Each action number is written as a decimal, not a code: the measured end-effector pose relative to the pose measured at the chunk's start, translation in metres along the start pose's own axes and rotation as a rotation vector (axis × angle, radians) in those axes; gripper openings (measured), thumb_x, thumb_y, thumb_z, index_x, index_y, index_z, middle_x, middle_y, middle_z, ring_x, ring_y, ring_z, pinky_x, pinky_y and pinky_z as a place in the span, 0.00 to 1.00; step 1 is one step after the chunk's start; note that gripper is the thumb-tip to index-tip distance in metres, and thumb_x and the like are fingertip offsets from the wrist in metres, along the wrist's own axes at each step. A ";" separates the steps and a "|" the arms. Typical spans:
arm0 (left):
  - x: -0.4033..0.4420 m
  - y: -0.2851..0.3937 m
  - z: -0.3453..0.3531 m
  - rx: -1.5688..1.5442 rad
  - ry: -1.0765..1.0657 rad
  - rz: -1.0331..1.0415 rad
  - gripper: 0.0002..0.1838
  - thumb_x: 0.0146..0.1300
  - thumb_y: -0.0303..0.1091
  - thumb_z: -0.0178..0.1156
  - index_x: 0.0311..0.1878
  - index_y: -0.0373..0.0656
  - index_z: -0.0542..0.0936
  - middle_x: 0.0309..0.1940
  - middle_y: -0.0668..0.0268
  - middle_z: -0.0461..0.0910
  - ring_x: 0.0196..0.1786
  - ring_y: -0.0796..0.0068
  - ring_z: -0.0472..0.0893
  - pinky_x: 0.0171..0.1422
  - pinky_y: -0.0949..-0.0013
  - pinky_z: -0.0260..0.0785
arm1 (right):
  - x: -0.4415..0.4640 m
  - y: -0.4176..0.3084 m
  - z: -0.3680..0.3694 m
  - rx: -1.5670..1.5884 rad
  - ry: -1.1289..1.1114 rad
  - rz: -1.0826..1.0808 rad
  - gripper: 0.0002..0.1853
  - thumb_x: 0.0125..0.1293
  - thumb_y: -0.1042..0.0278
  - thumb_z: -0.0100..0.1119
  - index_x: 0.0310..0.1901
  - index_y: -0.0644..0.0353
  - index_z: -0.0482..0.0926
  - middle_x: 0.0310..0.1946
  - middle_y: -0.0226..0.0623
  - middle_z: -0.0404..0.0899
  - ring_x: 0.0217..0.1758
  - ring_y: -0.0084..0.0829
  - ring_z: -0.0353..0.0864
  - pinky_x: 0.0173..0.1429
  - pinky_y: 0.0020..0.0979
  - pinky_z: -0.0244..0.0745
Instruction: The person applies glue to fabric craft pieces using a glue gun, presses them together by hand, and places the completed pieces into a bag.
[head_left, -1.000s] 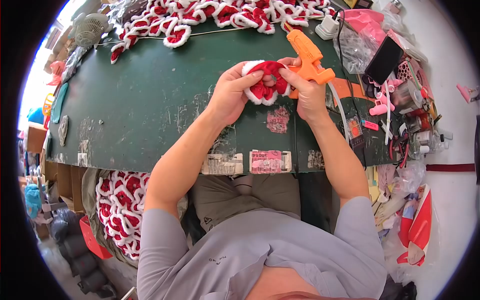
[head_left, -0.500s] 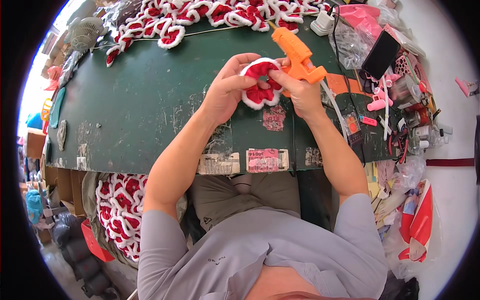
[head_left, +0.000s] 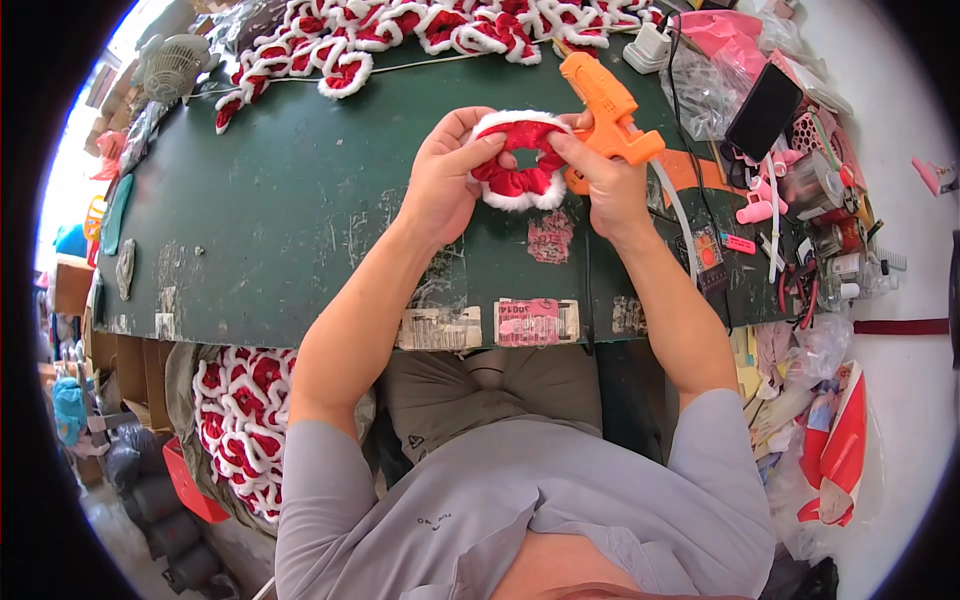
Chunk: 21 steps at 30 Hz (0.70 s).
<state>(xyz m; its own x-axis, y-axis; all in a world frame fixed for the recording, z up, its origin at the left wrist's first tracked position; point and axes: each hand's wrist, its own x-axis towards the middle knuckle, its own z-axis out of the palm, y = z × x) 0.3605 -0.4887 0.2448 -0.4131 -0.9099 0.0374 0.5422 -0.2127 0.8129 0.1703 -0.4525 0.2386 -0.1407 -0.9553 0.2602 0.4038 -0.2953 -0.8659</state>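
Tabletop point(head_left: 290, 190): dark green, scuffed; its stretch before you seems to serve as working room.
Pile of red-and-white pieces point(head_left: 437, 30): along the far edge, probably out of your arms' way.
Lower batch of similar pieces point(head_left: 245, 402): below the near edge at your left, likely for easy reach.
Orange glue gun point(head_left: 603, 93): at your right hand, nozzle pointing away from you, presumably to spare the fabric.
Left hand point(head_left: 445, 170): grip closed to a pinch, thumb on the ring's left side.
Right hand point(head_left: 608, 183): grip pinching the ring's right side; fingers apparently also around the gun, though partly hidden.
Fur-trimmed red ring point(head_left: 515, 184): above the tabletop between your hands, spread, likely so its inner edge shows.
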 end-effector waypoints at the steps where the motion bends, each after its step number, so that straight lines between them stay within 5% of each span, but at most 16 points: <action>1: -0.001 0.001 -0.001 -0.001 0.000 -0.001 0.14 0.69 0.25 0.60 0.56 0.39 0.73 0.43 0.62 0.83 0.40 0.77 0.83 0.44 0.70 0.79 | 0.001 -0.001 -0.001 -0.003 0.010 -0.033 0.15 0.61 0.83 0.67 0.45 0.58 0.74 0.46 0.34 0.81 0.49 0.25 0.82 0.55 0.30 0.77; 13: -0.004 0.008 0.005 -0.265 -0.042 -0.013 0.19 0.66 0.18 0.52 0.61 0.36 0.69 0.51 0.55 0.80 0.46 0.67 0.84 0.58 0.60 0.78 | -0.001 -0.003 0.004 0.123 -0.082 0.069 0.14 0.64 0.80 0.66 0.47 0.57 0.73 0.50 0.36 0.80 0.54 0.27 0.81 0.58 0.32 0.77; 21: -0.004 0.008 0.011 0.063 -0.062 -0.157 0.18 0.67 0.33 0.64 0.56 0.39 0.74 0.44 0.64 0.81 0.40 0.76 0.81 0.50 0.70 0.76 | -0.002 -0.001 -0.003 0.034 -0.075 0.102 0.15 0.62 0.80 0.68 0.47 0.58 0.73 0.46 0.33 0.80 0.48 0.26 0.83 0.52 0.29 0.79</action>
<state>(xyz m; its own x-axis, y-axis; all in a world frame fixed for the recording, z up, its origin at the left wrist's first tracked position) 0.3585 -0.4829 0.2572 -0.5350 -0.8428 -0.0587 0.4211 -0.3263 0.8463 0.1679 -0.4504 0.2376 -0.0296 -0.9785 0.2039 0.4432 -0.1957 -0.8748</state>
